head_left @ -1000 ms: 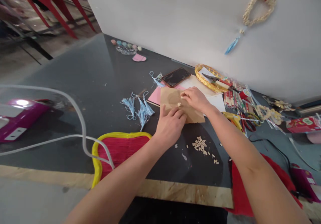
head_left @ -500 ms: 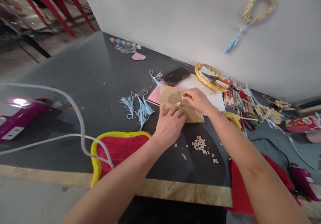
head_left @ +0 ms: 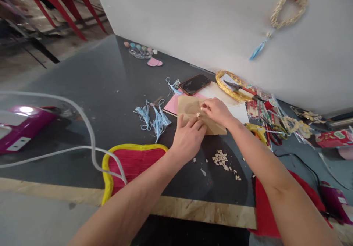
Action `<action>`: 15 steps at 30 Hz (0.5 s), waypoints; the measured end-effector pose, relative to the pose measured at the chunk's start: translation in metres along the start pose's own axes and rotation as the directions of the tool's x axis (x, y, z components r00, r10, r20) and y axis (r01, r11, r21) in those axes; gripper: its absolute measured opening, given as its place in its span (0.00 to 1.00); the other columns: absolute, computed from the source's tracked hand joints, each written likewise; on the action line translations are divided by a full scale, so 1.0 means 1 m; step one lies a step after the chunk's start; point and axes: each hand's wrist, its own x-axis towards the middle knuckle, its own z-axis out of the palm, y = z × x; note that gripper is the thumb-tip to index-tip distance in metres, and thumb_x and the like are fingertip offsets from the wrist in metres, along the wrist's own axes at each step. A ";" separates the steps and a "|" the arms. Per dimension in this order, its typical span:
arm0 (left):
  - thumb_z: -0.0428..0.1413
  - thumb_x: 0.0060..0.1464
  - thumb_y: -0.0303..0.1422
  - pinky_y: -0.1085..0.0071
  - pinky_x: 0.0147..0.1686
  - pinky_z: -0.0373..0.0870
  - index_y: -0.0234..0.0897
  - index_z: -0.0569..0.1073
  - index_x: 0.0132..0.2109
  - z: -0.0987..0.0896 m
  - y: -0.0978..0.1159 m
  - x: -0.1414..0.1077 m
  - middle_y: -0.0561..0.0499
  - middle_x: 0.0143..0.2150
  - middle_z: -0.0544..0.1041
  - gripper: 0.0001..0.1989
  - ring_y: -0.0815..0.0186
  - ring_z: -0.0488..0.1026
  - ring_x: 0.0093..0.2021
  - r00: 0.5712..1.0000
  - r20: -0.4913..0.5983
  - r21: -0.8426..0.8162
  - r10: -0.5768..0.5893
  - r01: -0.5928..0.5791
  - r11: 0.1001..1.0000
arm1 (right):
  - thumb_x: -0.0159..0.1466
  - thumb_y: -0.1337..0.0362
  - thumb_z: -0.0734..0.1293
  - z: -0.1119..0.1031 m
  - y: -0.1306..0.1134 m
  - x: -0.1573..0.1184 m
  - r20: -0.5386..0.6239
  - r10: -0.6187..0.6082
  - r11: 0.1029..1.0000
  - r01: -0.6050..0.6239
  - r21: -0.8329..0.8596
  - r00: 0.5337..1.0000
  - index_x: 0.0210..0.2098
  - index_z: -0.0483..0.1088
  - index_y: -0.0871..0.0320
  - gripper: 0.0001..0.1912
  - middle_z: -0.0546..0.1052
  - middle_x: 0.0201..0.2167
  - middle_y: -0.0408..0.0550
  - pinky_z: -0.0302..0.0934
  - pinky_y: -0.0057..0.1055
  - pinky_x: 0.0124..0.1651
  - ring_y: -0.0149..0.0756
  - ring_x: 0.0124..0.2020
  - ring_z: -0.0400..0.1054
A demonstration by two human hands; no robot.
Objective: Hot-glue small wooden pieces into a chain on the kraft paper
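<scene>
A piece of brown cardboard (head_left: 215,127) with a curved outline drawn on it lies on the dark table. My left hand (head_left: 189,137) rests flat on its lower part, thumb and fingers apart, fingertips beside a small cluster of pale wooden pieces (head_left: 198,114). Above the card my right hand (head_left: 216,110) has thumb and forefinger pinched on a tiny pale wooden piece (head_left: 202,108). A loose pile of such short wooden pieces (head_left: 220,158) lies on the table nearer to me.
Blue tassels (head_left: 158,121), a phone (head_left: 195,84) and pink paper (head_left: 172,104) surround the card. At right are a yellow basket (head_left: 220,86) with pliers, a yellow glue gun (head_left: 257,132) and scissors. A white cable (head_left: 89,128) loops at left. A beaded heart (head_left: 275,16) hangs on the wall.
The whole view has shifted slightly. Both hands keep nearly the same places on the card, my right hand still pinching near the small cluster.
</scene>
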 end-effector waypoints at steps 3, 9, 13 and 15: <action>0.50 0.57 0.23 0.37 0.61 0.48 0.39 0.72 0.47 -0.001 0.000 0.000 0.44 0.52 0.76 0.13 0.52 0.66 0.59 1.000 0.008 0.010 0.000 0.000 1.000 | 0.63 0.69 0.64 -0.001 -0.001 -0.001 -0.005 -0.004 1.000 0.004 -0.007 1.000 0.39 0.74 0.57 0.07 0.80 0.41 0.49 0.61 0.38 0.49 0.42 0.43 0.70; 0.50 0.57 0.23 0.38 0.60 0.48 0.38 0.72 0.47 -0.001 0.000 0.000 0.43 0.51 0.77 0.13 0.52 0.66 0.58 1.000 0.015 0.015 0.006 -0.006 1.000 | 0.62 0.69 0.65 -0.003 0.001 -0.002 -0.018 -0.012 1.000 0.012 -0.003 1.000 0.40 0.74 0.57 0.08 0.79 0.42 0.50 0.61 0.39 0.49 0.43 0.45 0.70; 0.49 0.57 0.23 0.38 0.60 0.48 0.38 0.72 0.47 -0.001 0.001 0.000 0.43 0.50 0.77 0.13 0.52 0.66 0.59 1.000 0.014 0.011 0.006 -0.007 1.000 | 0.62 0.69 0.65 -0.005 0.002 -0.002 -0.027 -0.025 1.000 0.025 0.003 0.999 0.40 0.74 0.57 0.08 0.79 0.42 0.50 0.62 0.39 0.49 0.43 0.45 0.70; 0.49 0.57 0.23 0.38 0.60 0.48 0.37 0.72 0.47 -0.001 0.001 0.001 0.43 0.50 0.77 0.13 0.52 0.66 0.59 1.000 0.017 0.009 0.009 -0.009 1.000 | 0.62 0.69 0.66 -0.007 0.003 -0.002 -0.032 -0.031 0.999 0.031 0.010 0.999 0.40 0.74 0.58 0.07 0.79 0.42 0.50 0.62 0.39 0.49 0.43 0.44 0.70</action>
